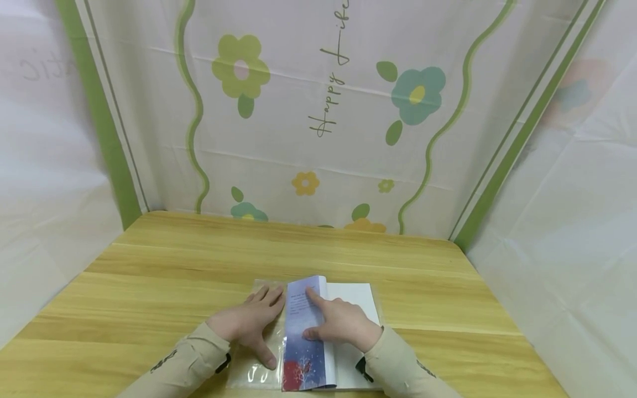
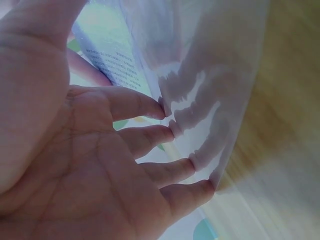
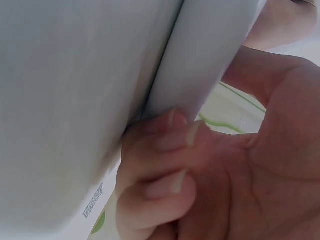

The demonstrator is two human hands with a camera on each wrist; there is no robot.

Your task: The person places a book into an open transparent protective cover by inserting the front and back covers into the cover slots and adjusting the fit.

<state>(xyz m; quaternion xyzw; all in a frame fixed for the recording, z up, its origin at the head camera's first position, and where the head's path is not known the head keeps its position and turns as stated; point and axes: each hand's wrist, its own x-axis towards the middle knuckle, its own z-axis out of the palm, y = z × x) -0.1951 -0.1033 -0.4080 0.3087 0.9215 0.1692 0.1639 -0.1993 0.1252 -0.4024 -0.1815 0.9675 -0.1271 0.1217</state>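
Looking down, head view: two hands are working at the near edge of a pale wooden bench (image 1: 199,265), both in beige sleeves.
Book, head view: a thin white paperback book (image 1: 353,301) is lying flat near the front edge of the bench, with its blue-and-red printed cover flap (image 1: 303,342) folded over towards the left.
Plastic, head view: a clear plastic book-cover sheet (image 1: 254,376) is lying under the book and showing at its left side.
Left hand, head view: the left hand (image 1: 247,323) is lying flat with fingers straight and spread, pressing on the plastic just beside the flap.
Right hand, head view: the right hand (image 1: 340,323) is resting on the book, its forefinger stretched out onto the flap's printed text and the other fingers curled under.
Backdrop, head view: a white cloth with green stripes and flowers (image 1: 318,110) is hanging behind the bench.
Left wrist view: four straight fingertips (image 2: 200,162) are pushing against the clear sheet, with printed text showing behind.
Right wrist view: curled fingers (image 3: 165,145) are touching the book's edge; whether they are gripping it, I cannot tell.
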